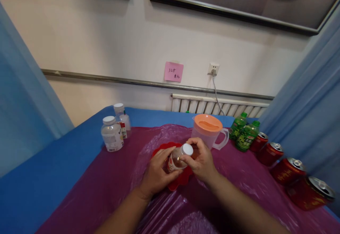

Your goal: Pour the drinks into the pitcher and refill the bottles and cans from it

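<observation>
My left hand (156,172) is wrapped round the body of a small clear bottle (177,159) with a red label, holding it tilted over a red tray (180,181). Fingers of my right hand (200,159) are pinched on the bottle's white cap (187,149). Amber liquid shows in the bottle. The tray lies on a purple plastic sheet (111,188) spread over a blue table (47,177). Just behind my right hand stands a clear jug with an orange lid (208,129).
Two clear white-capped bottles (113,133) stand at the left rear. Two green bottles (245,135) and several red cans (288,170) lie along the right edge. Blue curtains hang on both sides; a radiator (220,106) runs along the wall.
</observation>
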Motion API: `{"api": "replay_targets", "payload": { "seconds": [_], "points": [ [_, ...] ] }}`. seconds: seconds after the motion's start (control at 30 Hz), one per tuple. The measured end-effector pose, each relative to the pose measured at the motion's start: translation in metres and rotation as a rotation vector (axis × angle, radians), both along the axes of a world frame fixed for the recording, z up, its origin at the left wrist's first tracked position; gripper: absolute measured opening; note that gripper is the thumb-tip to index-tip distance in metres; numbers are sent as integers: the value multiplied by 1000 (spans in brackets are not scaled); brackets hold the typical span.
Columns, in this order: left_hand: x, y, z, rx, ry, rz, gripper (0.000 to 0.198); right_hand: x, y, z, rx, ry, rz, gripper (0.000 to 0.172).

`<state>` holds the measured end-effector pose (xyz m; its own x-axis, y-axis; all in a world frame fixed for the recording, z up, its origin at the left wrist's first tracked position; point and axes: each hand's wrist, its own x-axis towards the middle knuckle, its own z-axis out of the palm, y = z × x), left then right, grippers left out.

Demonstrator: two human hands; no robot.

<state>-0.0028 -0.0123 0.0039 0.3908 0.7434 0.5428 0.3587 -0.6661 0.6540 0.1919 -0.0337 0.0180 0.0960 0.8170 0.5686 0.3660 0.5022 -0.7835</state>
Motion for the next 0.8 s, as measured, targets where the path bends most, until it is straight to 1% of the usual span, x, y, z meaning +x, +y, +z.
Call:
{"api": "replay_targets", "payload": {
  "seconds": [0.1,0.2,0.23,0.3,0.37,0.5,0.53,0.6,0.67,0.73,0.8],
  "points": [
    [0,1,0,1,-8,-1,58,1,-2,2,-32,-31,11,43],
    [-1,2,-2,-11,-17,15,58,5,-7,8,-4,-67,106,57],
    [-2,3,-3,-11,-17,23,59,6,-9,10,15,-78,139,59],
    [-2,3,-5,-3,-10,28,60,8,-13,13,52,-99,181,55],
    [-3,4,-5,9,-5,24,60,9,-14,13,87,-118,180,47],
    [-2,4,-5,34,-8,11,59,6,-12,7,125,-120,74,33],
    [-2,4,-5,39,-8,8,59,6,-11,6,116,-105,40,35],
    [-1,5,-5,45,-8,14,58,5,-12,3,88,-72,6,47],
    [-2,5,-6,49,-10,36,59,4,-14,2,78,-48,30,55],
    [-2,5,-7,54,-4,50,60,3,-16,2,89,-41,77,53],
    [-2,5,-7,64,4,49,61,2,-16,2,98,-52,88,45]
  ]
}}
